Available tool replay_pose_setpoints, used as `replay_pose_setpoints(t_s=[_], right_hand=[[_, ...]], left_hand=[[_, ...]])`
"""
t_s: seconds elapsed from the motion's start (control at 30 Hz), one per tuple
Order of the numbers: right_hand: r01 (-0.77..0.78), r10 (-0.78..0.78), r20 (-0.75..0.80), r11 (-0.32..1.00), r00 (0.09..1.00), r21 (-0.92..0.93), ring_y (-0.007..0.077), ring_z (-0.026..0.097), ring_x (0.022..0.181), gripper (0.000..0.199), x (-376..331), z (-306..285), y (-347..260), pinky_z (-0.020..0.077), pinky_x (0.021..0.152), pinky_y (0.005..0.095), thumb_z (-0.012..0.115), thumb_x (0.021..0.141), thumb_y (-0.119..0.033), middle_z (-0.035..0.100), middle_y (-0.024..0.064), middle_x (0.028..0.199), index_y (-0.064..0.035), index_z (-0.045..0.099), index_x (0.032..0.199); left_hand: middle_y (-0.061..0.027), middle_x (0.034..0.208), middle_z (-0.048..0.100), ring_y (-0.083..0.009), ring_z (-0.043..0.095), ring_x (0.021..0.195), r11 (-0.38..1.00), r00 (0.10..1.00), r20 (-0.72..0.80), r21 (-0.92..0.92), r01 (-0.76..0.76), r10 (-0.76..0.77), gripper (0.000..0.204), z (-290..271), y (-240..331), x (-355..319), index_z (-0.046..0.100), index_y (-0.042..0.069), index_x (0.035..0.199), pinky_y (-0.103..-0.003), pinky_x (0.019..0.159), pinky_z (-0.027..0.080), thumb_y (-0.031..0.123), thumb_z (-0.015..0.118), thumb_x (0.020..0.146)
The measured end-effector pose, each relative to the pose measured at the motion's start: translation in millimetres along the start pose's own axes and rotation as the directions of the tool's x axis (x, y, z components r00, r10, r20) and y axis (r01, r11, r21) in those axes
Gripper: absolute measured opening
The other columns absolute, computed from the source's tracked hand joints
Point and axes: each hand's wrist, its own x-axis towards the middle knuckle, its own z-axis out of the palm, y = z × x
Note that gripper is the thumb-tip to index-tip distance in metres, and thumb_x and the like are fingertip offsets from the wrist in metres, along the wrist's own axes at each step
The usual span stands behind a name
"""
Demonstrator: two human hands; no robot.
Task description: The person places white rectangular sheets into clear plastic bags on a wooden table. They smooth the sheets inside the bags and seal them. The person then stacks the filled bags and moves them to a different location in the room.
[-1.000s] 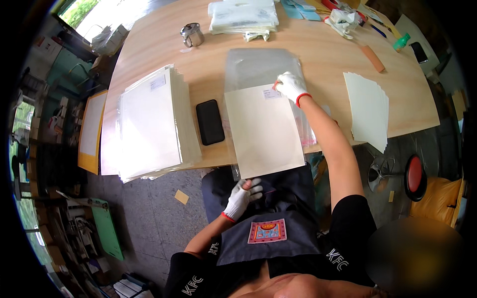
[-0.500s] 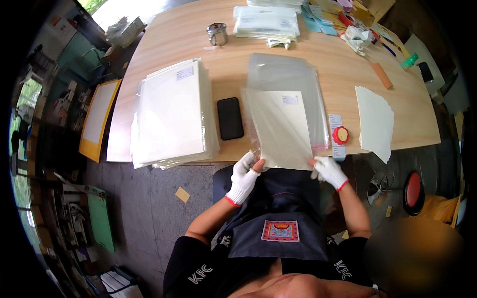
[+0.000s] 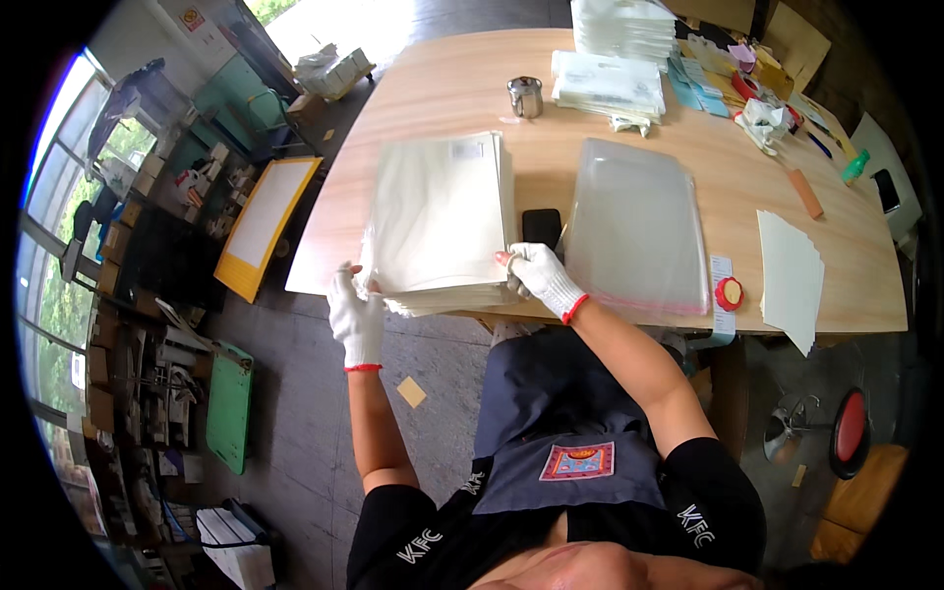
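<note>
A stack of cream paper sheets in clear plastic sleeves [image 3: 438, 216] lies on the left half of the table, its top sheet bearing a small printed label near the far right corner. White knit gloves with red cuffs and bare fingertips cover both hands. My left hand [image 3: 356, 320] is at the near left corner of the top sleeved sheet, thumb and finger closed at its edge. At the near right corner, my right hand [image 3: 541, 275] pinches the same sleeved sheet. Beside it lies a pile of clear plastic sleeves [image 3: 634, 231].
A black phone [image 3: 541, 227] lies between the piles, partly behind my right hand. Rightward are a label strip with a red-rimmed round pot [image 3: 729, 293] and fanned cream sheets [image 3: 790, 275]. A metal cup [image 3: 525, 97] and packed bags [image 3: 610, 87] stand at the back.
Both hands have moved left with the sleeved sheet, from in front of the clear sleeves to the left stack. The sheet now lies on top of that stack. The view has shifted left.
</note>
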Motion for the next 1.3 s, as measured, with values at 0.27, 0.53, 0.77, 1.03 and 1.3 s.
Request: replay_pose_setpoints(t_s=[0.27, 0.53, 0.77, 1.03, 1.3], right_hand=[[-0.079, 0.076, 0.045, 0.996, 0.996, 0.052, 0.0151, 0.061, 0.053, 0.03, -7.4, 1.5, -11.0, 0.0427, 0.04, 0.0276, 0.061, 0.088, -0.025, 0.056, 0.0066, 0.054, -0.0023, 0.056, 0.07], [0.04, -0.039, 0.025, 0.998, 0.999, -0.057, 0.012, 0.06, 0.053, 0.034, -4.0, 1.8, -1.0, 0.0457, 0.049, 0.0269, 0.058, 0.089, -0.029, 0.059, 0.0046, 0.059, -0.0017, 0.058, 0.07], [0.122, -0.148, 0.155, 0.978, 0.977, 0.167, 0.0086, 0.057, 0.061, 0.02, -87.2, -77.4, 48.6, 0.0476, 0.056, 0.0236, 0.04, 0.089, -0.013, 0.063, 0.0038, 0.077, -0.0047, 0.056, 0.098], [0.307, 0.04, -0.918, 0.936, 0.395, 0.173, 0.0077, 0.049, 0.052, 0.015, -237.9, -285.0, 147.7, 0.0416, 0.045, 0.0212, 0.044, 0.09, -0.006, 0.057, 0.0036, 0.073, -0.0052, 0.054, 0.102], [-0.613, -0.555, -0.781, 0.521, 0.285, -0.594, 0.0254, 0.058, 0.083, 0.026, -276.7, -346.7, 141.2, 0.0452, 0.074, 0.039, 0.058, 0.076, -0.022, 0.063, 0.0065, 0.088, -0.0146, 0.061, 0.101]], left_hand=[[-0.0122, 0.122, 0.053, -0.029, 0.045, 0.116, 0.88, 0.859, 0.202, -0.183, -0.438, 0.47, 0.052, 21.5, 91.5, 77.3, 0.048, 0.004, 0.125, -0.04, 0.1, 0.034, 0.026, 0.064, 0.08], [-0.0055, 0.131, 0.045, -0.0308, 0.044, 0.117, 0.899, 0.788, 0.478, -0.006, -0.439, 0.388, 0.053, 154.4, 107.9, 132.4, 0.05, 0.013, 0.127, -0.043, 0.1, 0.032, 0.046, 0.048, 0.085], [-0.0151, 0.141, 0.035, -0.0343, 0.032, 0.129, 0.85, 0.766, 0.537, 0.158, -0.502, 0.353, 0.062, 200.7, 82.9, 139.5, 0.037, 0.017, 0.14, -0.042, 0.107, 0.025, 0.052, 0.04, 0.089], [-0.0111, 0.138, 0.038, -0.0341, 0.039, 0.124, 0.85, 0.714, 0.587, 0.081, -0.521, 0.382, 0.058, 178.8, 105.5, 142.6, 0.039, 0.018, 0.138, -0.043, 0.102, 0.031, 0.047, 0.047, 0.088], [-0.014, 0.139, 0.038, -0.0364, 0.036, 0.126, 0.629, 0.568, 0.287, -0.214, -0.747, 0.771, 0.067, 107.5, 208.5, 67.8, 0.042, 0.013, 0.133, -0.047, 0.104, 0.03, 0.025, 0.07, 0.074]])
